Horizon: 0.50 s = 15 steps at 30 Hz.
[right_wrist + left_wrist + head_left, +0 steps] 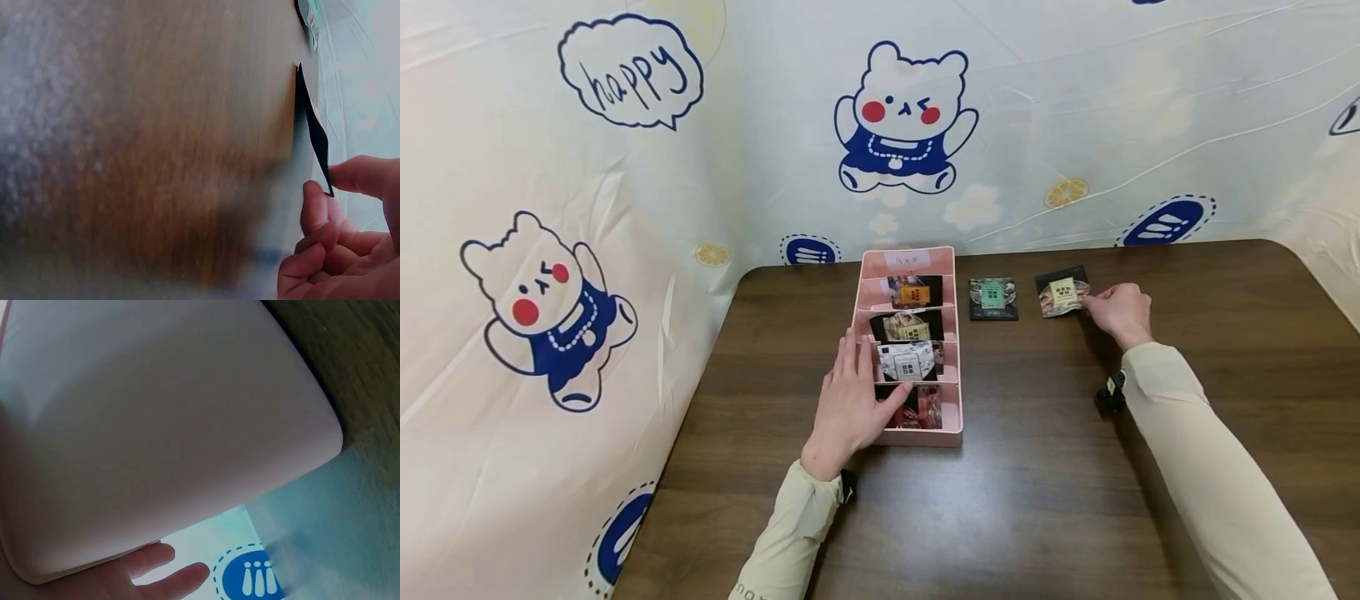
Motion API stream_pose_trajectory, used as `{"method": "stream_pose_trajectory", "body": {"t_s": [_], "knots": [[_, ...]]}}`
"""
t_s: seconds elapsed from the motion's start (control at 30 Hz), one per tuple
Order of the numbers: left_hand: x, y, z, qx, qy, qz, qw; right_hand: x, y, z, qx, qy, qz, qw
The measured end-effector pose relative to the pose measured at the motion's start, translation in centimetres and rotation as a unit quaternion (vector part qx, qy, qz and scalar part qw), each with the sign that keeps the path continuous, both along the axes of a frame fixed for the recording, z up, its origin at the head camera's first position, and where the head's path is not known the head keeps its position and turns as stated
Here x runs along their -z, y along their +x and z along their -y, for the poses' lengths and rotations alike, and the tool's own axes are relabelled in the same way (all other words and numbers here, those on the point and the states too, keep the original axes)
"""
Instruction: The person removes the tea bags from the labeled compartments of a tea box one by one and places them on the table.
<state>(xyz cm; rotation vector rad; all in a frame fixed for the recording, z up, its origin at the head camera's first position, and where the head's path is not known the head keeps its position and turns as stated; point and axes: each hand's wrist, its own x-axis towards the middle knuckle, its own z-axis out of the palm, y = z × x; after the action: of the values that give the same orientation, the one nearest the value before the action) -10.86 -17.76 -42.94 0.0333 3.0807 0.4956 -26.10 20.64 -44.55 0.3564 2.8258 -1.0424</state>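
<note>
A pink divided box [917, 438] stands on the table, with small flat packets in its compartments. My left hand [848, 408] rests along the box's left rim, fingers extended and thumb reaching over the near compartment. The box's outer wall [169, 425] fills much of the left wrist view. To the right, my right hand [1122, 312] pinches the corner of a black packet with a pale yellow label [1063, 290] between thumb and fingers. Edge-on in the right wrist view, that packet [317, 134] tilts up off the table. A black packet with a green label [993, 296] lies between it and the box.
Inside the box are an orange-labelled packet [915, 293], a yellow-labelled packet [913, 329], a white packet [906, 364] and reddish packets [929, 408]. A paper label [908, 259] marks the far end. Behind the wooden table [1030, 500] hangs a printed curtain [1037, 125].
</note>
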Motion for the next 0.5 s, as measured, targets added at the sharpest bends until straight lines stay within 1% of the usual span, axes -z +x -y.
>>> {"method": "stream_pose_trajectory", "body": {"t_s": [0.2,0.3,0.5], "knots": [[-0.01,0.05,-0.06,-0.001,-0.001,-0.003,1.0,0.1,0.25,-0.55,-0.025,0.021,0.024,0.9992],[-0.01,0.0,-0.03,-0.001,-0.003,0.001,1.0,0.12,0.3,-0.62,-0.029,0.02,0.029,0.9989],[-0.09,-0.06,-0.05,-0.001,-0.005,0.008,1.0,-0.21,0.14,-0.45,-0.031,0.019,0.015,0.9992]]}}
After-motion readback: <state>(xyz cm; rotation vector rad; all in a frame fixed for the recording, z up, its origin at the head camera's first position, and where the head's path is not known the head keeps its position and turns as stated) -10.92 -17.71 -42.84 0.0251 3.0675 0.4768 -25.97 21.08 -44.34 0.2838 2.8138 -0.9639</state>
